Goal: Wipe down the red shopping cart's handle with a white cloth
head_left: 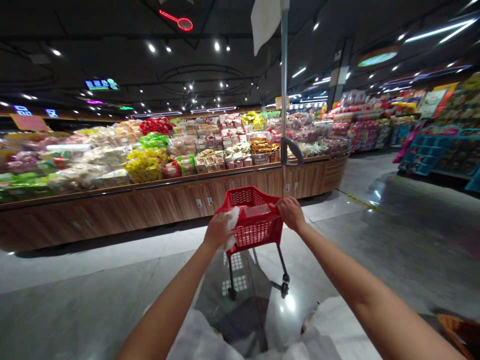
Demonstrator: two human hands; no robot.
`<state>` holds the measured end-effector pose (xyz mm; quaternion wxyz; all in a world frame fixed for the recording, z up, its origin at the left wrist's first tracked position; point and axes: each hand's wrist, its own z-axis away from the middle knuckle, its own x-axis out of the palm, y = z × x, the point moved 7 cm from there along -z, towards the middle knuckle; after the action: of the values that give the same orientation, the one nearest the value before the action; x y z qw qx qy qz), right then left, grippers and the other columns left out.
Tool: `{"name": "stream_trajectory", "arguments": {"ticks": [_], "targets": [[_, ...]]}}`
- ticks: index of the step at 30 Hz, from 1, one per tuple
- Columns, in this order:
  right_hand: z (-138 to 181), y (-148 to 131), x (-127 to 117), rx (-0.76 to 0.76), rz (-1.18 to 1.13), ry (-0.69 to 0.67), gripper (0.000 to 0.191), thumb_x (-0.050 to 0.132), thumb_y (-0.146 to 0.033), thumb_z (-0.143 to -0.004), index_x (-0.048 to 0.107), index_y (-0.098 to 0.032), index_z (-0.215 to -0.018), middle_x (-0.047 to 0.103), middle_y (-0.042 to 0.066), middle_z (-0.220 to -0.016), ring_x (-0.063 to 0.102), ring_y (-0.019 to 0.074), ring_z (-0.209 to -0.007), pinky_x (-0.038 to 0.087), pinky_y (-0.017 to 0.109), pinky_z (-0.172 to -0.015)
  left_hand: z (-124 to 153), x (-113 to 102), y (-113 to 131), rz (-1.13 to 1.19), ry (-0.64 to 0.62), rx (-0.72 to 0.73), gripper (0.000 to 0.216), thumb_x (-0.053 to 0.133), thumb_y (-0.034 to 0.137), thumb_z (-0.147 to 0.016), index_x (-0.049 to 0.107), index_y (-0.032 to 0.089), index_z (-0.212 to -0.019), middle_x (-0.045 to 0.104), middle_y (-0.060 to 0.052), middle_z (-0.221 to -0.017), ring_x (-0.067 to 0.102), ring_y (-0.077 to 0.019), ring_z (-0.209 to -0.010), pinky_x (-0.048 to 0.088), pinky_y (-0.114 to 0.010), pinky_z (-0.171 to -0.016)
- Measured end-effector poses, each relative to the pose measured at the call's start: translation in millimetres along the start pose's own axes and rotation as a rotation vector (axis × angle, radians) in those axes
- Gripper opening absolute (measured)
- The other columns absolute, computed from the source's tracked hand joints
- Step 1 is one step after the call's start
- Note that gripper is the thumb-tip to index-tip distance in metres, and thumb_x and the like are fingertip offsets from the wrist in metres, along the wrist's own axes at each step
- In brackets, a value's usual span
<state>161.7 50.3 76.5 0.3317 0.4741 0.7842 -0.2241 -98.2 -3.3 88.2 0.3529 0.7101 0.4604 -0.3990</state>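
A small red plastic shopping cart (pixel 258 235) on thin dark legs with wheels stands in front of me on the floor. At the left end of its near rim, my left hand (pixel 218 230) is closed on a crumpled white tissue (pixel 232 220), pressed against the cart. My right hand (pixel 291 212) is wrapped around the right corner of the rim, beside a tall grey pole (pixel 284 90) that rises from the cart. The pole carries a white flag (pixel 265 22) and a dark grey loop (pixel 293 151). What lies inside the basket is mostly hidden.
Beyond the cart runs a long wood-panelled display counter (pixel 180 205) heaped with packaged snacks (pixel 210 160). More stacked goods (pixel 363 125) and a blue rack (pixel 431 150) stand to the right. A woven basket (pixel 455 325) shows at the lower right.
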Motion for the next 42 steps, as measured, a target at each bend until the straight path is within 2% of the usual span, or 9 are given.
{"name": "stream_trajectory", "arguments": {"ticks": [5,10,13,20,25,30,33,37,42], "targets": [[-2.3,-24.8,-17.1,0.083,-0.199,0.066,0.029,0.037,-0.02,-0.092,0.061,-0.018,-0.108,0.061,0.01,-0.12,0.05,0.0218,-0.113,0.026,0.038,-0.101,-11.6,2.8,40.5,0.201,-0.124,0.178,0.048,0.057,0.012,-0.074,0.06,0.026,-0.119,0.063,-0.001,-0.123,0.057,-0.0181,-0.112,0.043,-0.029,-0.099],[0.7,-63.5,-1.6,0.066,-0.351,-0.05,0.034,0.034,-0.024,-0.095,0.067,-0.019,-0.088,0.068,0.006,-0.094,0.054,0.0209,-0.108,0.028,0.038,-0.103,-36.7,16.2,20.8,0.276,-0.133,0.031,0.055,0.045,0.002,-0.072,0.058,0.019,-0.123,0.062,-0.006,-0.124,0.054,-0.0187,-0.117,0.039,-0.033,-0.105],[7.0,-51.1,3.7,0.155,-0.338,-0.025,0.038,0.035,-0.022,-0.094,0.067,-0.02,-0.072,0.069,0.006,-0.087,0.048,0.023,-0.118,0.019,0.044,-0.107,-37.1,34.2,28.5,0.347,-0.084,-0.017,0.052,0.043,0.002,-0.074,0.058,0.018,-0.121,0.062,-0.007,-0.122,0.055,-0.0182,-0.115,0.041,-0.033,-0.102],[17.4,-15.8,1.9,0.132,-0.43,-0.037,0.038,0.036,-0.018,-0.091,0.069,-0.021,-0.074,0.069,0.004,-0.089,0.049,0.0208,-0.119,0.023,0.04,-0.106,-36.6,38.0,103.2,0.606,0.208,0.091,0.052,0.045,0.011,-0.08,0.05,0.024,-0.13,0.053,-0.004,-0.133,0.047,-0.0177,-0.123,0.037,-0.036,-0.107],[24.0,-2.8,-4.5,0.126,-0.602,0.034,0.042,0.034,-0.024,-0.091,0.065,-0.023,-0.062,0.067,0.003,-0.077,0.05,0.0215,-0.118,0.019,0.039,-0.108,-67.1,53.4,95.4,0.556,0.015,0.032,0.035,0.044,0.002,-0.069,0.072,0.018,-0.081,0.068,-0.004,-0.104,0.058,-0.0178,-0.106,0.043,-0.034,-0.099],[26.3,1.9,-10.5,0.093,-0.682,0.093,0.046,0.033,-0.031,-0.092,0.061,-0.023,-0.057,0.065,0.002,-0.071,0.052,0.0234,-0.114,0.02,0.041,-0.107,-57.3,59.7,94.6,0.59,-0.169,0.173,0.025,0.048,0.011,-0.075,0.071,0.018,-0.071,0.07,-0.001,-0.083,0.063,-0.0154,-0.083,0.048,-0.028,-0.083],[28.3,0.1,-14.6,0.081,-0.687,0.123,0.046,0.033,-0.032,-0.092,0.06,-0.023,-0.057,0.064,0.002,-0.07,0.054,0.0229,-0.111,0.02,0.04,-0.106,-33.1,51.2,102.3,0.631,-0.127,0.325,0.019,0.055,0.029,-0.082,0.07,0.019,-0.088,0.069,-0.003,-0.094,0.062,-0.0175,-0.091,0.047,-0.029,-0.083],[33.9,-2.4,-20.1,0.099,-0.701,0.177,0.046,0.032,-0.034,-0.092,0.058,-0.023,-0.055,0.063,0.001,-0.067,0.056,0.0221,-0.107,0.021,0.04,-0.106,-12.9,48.1,110.5,0.5,-0.04,0.412,0.057,0.076,0.056,-0.06,0.066,0.021,-0.105,0.065,-0.006,-0.1,0.06,-0.0214,-0.093,0.047,-0.033,-0.085],[38.3,5.3,-23.0,0.085,-0.748,0.168,0.048,0.033,-0.04,-0.091,0.058,-0.023,-0.054,0.061,0.002,-0.063,0.056,0.023,-0.105,0.022,0.041,-0.105,-10.6,53.4,121.8,0.404,0.02,0.482,0.057,0.071,0.059,-0.066,0.064,0.022,-0.109,0.064,-0.004,-0.091,0.06,-0.0191,-0.086,0.048,-0.032,-0.082]]}}
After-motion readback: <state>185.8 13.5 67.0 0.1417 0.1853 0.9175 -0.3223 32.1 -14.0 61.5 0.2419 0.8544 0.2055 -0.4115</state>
